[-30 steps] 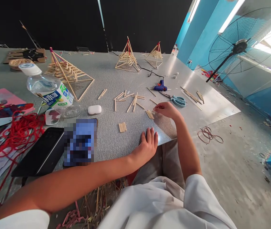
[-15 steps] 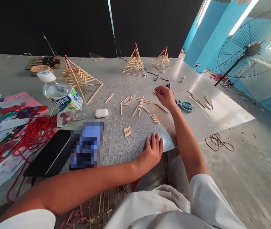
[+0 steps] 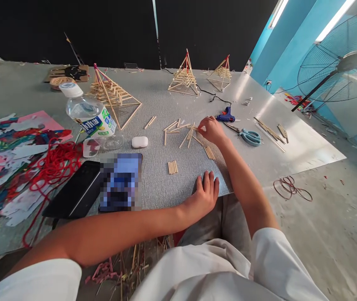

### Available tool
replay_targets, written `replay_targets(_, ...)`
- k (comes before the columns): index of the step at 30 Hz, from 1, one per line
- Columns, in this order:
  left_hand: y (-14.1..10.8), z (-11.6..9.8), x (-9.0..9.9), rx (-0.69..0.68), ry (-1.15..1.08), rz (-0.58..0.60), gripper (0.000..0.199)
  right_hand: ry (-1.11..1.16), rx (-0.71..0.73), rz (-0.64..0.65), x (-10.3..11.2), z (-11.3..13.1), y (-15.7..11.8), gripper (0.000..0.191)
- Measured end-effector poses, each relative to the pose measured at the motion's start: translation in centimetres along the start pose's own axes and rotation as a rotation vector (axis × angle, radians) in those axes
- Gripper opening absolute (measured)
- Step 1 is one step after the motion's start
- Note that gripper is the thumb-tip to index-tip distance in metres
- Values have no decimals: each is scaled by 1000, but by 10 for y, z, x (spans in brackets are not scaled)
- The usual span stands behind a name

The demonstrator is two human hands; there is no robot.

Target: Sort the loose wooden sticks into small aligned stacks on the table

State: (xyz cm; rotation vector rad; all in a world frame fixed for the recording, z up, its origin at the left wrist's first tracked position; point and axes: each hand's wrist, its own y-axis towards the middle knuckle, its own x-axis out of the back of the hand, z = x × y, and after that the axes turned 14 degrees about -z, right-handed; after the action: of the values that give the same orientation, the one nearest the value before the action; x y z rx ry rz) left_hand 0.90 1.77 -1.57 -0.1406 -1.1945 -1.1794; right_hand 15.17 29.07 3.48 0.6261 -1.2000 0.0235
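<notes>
My left hand [image 3: 206,193] lies flat at the table's front edge, fingers apart, holding nothing. Farther back, my right hand [image 3: 212,130] has its thumb and finger pinched at the right end of a stick in the loose pile of wooden sticks [image 3: 190,136]. Just below that hand is a small row of sticks [image 3: 209,153], and a second short row [image 3: 172,167] lies nearer the front. To the right of my right hand are a blue glue gun [image 3: 226,115] and blue-handled scissors [image 3: 250,137].
Stick pyramids [image 3: 184,79] stand at the back. On the left are a plastic bottle [image 3: 92,117], a white case [image 3: 139,142], a phone [image 3: 120,182], a black device [image 3: 73,190], red yarn [image 3: 52,167] and paper scraps. More sticks [image 3: 270,131] lie right.
My right hand has moved from beside the glue gun toward the loose sticks, and the glue gun is now uncovered. My left hand stays at the table edge. The view has shifted slightly.
</notes>
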Motion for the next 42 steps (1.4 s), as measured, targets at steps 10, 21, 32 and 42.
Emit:
replay_targets(10, 3, 8, 10, -24, -49, 58, 57, -65, -187, 77, -6, -24, 9, 36)
replay_targets(21, 8, 9, 12, -38, -1, 42, 53, -239, -197, -34, 30, -23, 0, 26)
replay_targets(32, 9, 4, 6, -64, 86, 16, 55, -248, -116, 73, 89, 14, -4, 25)
replay_targets(42, 13, 12, 17, -59, 9, 38, 53, -151, -457, 252, 98, 11, -121, 33)
